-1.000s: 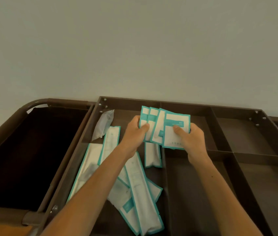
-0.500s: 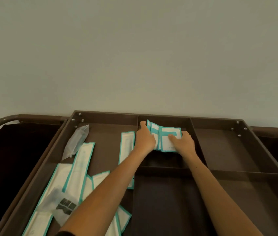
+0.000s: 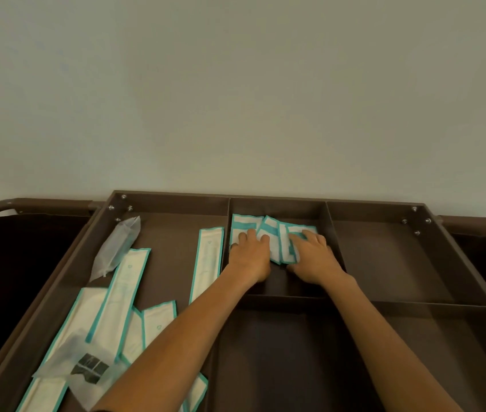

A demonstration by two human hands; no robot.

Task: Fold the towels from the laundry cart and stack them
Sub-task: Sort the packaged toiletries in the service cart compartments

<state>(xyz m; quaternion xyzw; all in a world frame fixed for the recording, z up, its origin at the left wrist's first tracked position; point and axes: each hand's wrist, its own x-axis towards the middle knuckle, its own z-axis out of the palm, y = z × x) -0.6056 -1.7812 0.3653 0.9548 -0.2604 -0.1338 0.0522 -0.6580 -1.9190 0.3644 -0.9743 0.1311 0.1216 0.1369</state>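
Note:
No towel shows in this view. A fan of small white packets with teal edges (image 3: 247, 226) lies flat in the back middle compartment of a brown divided cart tray (image 3: 265, 195). My left hand (image 3: 250, 257) rests on the fan's left part, fingers spread and pressing down. My right hand (image 3: 313, 257) is on the right part, its fingers over the top packet and its thumb at the packet's near edge.
Long teal-edged sachets (image 3: 122, 292) lie loose in the left compartment, one (image 3: 207, 260) beside the divider. A clear plastic sleeve (image 3: 116, 245) and a clear bag with a dark print (image 3: 87, 367) lie among them. A dark cloth bin (image 3: 12, 278) hangs on the left.
Both hands carried the fanned packets from above the tray forward and down into the back middle compartment, where they now lie flat. The view tilted up towards the wall.

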